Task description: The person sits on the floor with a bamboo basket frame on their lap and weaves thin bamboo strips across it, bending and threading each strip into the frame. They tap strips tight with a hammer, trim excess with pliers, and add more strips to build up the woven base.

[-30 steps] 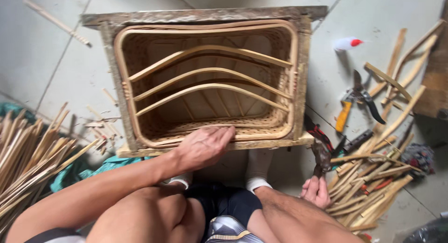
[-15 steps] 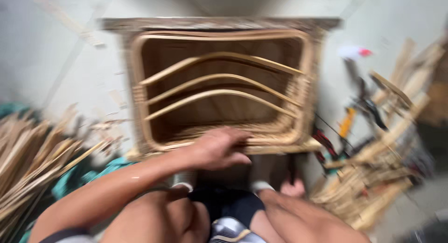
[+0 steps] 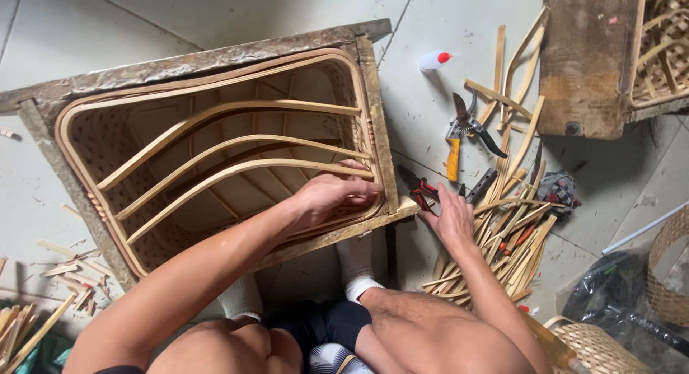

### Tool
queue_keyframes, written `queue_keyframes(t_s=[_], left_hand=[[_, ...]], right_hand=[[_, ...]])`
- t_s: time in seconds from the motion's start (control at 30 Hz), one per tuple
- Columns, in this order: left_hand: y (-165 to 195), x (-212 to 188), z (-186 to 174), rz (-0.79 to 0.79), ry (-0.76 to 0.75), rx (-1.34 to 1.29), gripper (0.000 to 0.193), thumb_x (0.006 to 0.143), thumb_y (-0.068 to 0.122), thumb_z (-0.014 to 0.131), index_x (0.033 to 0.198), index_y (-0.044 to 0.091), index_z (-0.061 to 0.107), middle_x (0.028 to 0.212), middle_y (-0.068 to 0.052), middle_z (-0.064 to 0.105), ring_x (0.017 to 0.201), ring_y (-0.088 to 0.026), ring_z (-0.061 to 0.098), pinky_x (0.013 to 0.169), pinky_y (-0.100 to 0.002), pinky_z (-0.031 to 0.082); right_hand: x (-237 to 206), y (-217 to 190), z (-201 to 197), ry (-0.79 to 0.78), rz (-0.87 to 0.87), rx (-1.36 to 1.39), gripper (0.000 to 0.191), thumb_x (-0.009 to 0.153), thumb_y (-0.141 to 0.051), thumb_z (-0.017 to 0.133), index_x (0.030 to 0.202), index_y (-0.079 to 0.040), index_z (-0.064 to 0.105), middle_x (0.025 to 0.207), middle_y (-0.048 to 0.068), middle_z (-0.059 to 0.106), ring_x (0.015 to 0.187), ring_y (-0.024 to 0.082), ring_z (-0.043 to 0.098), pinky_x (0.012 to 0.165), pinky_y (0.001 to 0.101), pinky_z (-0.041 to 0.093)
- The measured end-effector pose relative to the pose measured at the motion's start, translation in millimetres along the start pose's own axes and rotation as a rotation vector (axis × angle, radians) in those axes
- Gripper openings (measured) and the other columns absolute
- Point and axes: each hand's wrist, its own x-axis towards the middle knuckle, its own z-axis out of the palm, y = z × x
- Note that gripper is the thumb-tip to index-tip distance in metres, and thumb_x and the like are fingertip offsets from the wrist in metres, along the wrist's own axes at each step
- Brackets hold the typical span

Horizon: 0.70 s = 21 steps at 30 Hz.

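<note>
Under the left hand (image 3: pixel 331 194) sits the basket (image 3: pixel 215 159).

One small bottle and a dark bag on the floor; no labels, signs or screens.

A small white squeeze bottle (image 3: pixel 433 59) with a red cap lies on its side on the pale floor (image 3: pixel 215 15), just beyond the far right corner of the wooden frame (image 3: pixel 215 54) and well apart from both hands. At the lower right, a crumpled black plastic bag (image 3: pixel 610 295) sits on the floor beside a woven basket (image 3: pixel 671 273); what it holds cannot be told.
</note>
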Motion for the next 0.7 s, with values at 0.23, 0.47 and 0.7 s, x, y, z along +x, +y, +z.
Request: queue_keyframes(t_s=[0.23, 0.47, 0.7], left_hand=[[-7.0, 13.1, 11.6, 0.090, 0.099, 0.072, 0.041, 0.078, 0.008, 0.085, 0.101, 0.010, 0.051, 0.076, -0.002, 0.064, 0.063, -0.009, 0.057, 0.054, -0.024, 0.046], [-29.7, 17.0, 8.9, 0.142, 0.066, 0.058, 0.040, 0.081, 0.010, 0.085, 0.100, 0.011, 0.050, 0.074, 0.000, 0.059, 0.061, -0.008, 0.053, 0.053, -0.024, 0.044], [-33.5, 11.8, 19.7, 0.100, 0.079, 0.132, 0.041, 0.080, 0.021, 0.088, 0.102, 0.012, 0.054, 0.079, 0.003, 0.064, 0.066, -0.006, 0.054, 0.059, -0.022, 0.045]], right_hand=[[-9.5, 13.5, -56.8, -0.462, 0.360, 0.084, 0.039, 0.092, -0.030, 0.067, 0.117, -0.003, 0.055, 0.093, 0.015, 0.066, 0.074, 0.026, 0.064, 0.066, 0.0403, 0.051], [-117.9, -37.8, -186.6, -0.453, 0.813, 1.068, 0.032, 0.096, -0.022, 0.061, 0.107, 0.006, 0.071, 0.104, 0.014, 0.074, 0.100, 0.021, 0.076, 0.089, 0.0265, 0.060], [-185.7, -210.4, -159.6, -0.595, 0.675, 2.102, 0.065, 0.088, -0.020, 0.053, 0.151, -0.007, 0.040, 0.152, 0.027, 0.049, 0.132, 0.045, 0.060, 0.109, 0.0560, 0.047]])
